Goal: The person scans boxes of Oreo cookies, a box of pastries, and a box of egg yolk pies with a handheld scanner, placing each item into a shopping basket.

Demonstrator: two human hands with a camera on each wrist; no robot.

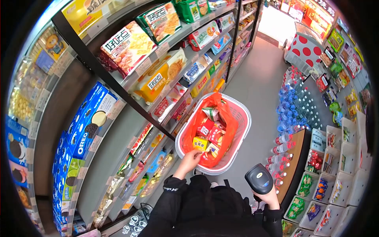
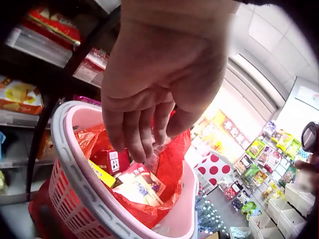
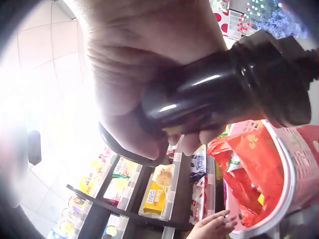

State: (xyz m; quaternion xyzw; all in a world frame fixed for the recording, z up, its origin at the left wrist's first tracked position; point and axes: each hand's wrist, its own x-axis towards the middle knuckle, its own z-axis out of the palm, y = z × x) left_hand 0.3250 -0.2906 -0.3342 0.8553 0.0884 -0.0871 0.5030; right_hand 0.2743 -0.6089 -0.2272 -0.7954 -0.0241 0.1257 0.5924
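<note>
My right hand grips a black handheld barcode scanner by its handle; the right wrist view shows fingers wrapped round the dark handle. My left hand is over the near left rim of a pink and white plastic basket, close to the edge of a red plastic bag lining it. In the left wrist view its loosely bent fingers hang above the bag's mouth. Inside the bag lie a yellow box, red packets and a green and white packet.
Shelves of biscuits, including blue Oreo boxes, rise on the left. Bottled drinks stand on the floor at right, near a polka-dot freezer. White bins of sweets line the right side. Grey floor runs between.
</note>
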